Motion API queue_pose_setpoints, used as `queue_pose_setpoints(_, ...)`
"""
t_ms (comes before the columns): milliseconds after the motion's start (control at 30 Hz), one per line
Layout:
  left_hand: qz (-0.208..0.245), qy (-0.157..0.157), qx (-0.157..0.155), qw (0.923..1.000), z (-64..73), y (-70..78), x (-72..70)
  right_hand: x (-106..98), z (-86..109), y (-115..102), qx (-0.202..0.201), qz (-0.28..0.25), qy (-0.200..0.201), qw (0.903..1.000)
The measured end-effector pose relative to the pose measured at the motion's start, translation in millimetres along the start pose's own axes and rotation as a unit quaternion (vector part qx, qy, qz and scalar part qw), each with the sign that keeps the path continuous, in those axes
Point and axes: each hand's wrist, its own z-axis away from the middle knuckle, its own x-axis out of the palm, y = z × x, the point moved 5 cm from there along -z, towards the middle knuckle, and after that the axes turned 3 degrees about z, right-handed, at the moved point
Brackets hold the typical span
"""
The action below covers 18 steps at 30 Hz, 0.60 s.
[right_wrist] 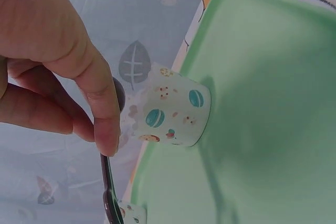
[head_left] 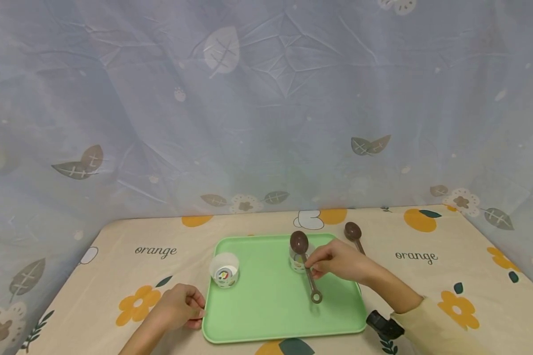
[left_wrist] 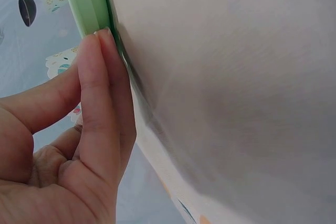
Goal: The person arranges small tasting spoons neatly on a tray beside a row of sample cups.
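Note:
My right hand pinches the handle of a dark brown spoon. The spoon's round bowl is raised over a white patterned paper cup at the tray's far right, and its ring-ended handle slants toward me. In the right wrist view, thumb and finger squeeze the spoon handle beside the scallop-rimmed paper cup. My left hand holds the left edge of a green tray. Fingertips meet at the tray's rim in the left wrist view.
Another paper cup stands on the tray's left side, close to the rim. A second brown spoon lies on the cloth past the tray's far right corner, its handle partly behind my right hand. A patterned curtain hangs behind the table.

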Motion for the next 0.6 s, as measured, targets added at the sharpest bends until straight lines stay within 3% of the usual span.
queue_pose_setpoints(600, -0.007, -0.003, -0.001, 1.0000, -1.1, -0.2, 0.8, 16, -14.0, -7, 0.005, -0.029, -0.008, 0.9995)
